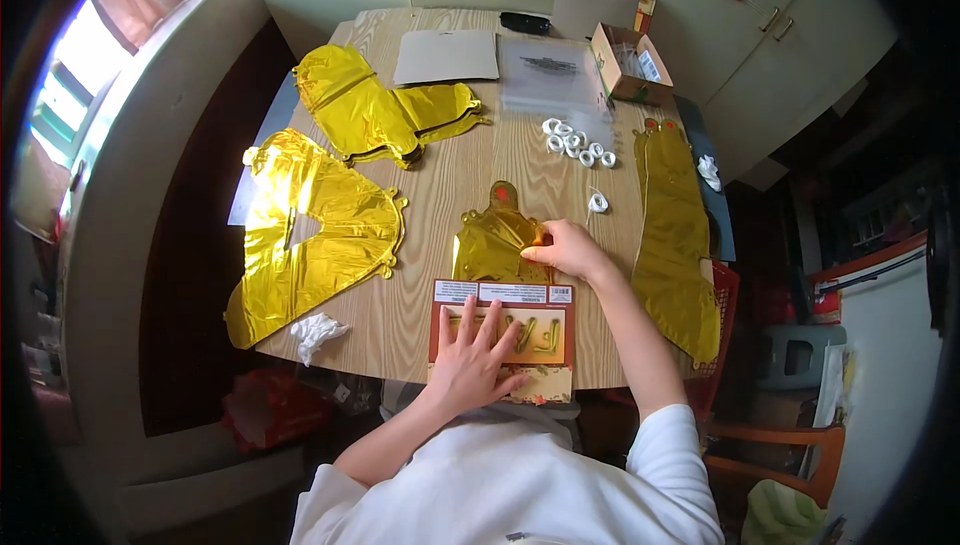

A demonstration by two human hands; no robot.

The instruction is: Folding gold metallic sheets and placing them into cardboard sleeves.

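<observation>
Left hand (472, 350): flat, fingers spread, pressing the orange packaging card (503, 335) at the near edge of the surface (440, 195). Right hand (565, 248): fingers pinched on the folded gold foil balloon (495, 245) just beyond the card. Farther back: white ribbon rolls (577, 142), cardboard box (628, 63).

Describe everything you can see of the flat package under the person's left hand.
The flat package is a rectangular card pack with an orange-brown border, white label strips along its far edge and gold shapes showing through its front. It lies flat at the table's near edge, slightly overhanging. The left hand presses it, fingers spread.
</observation>
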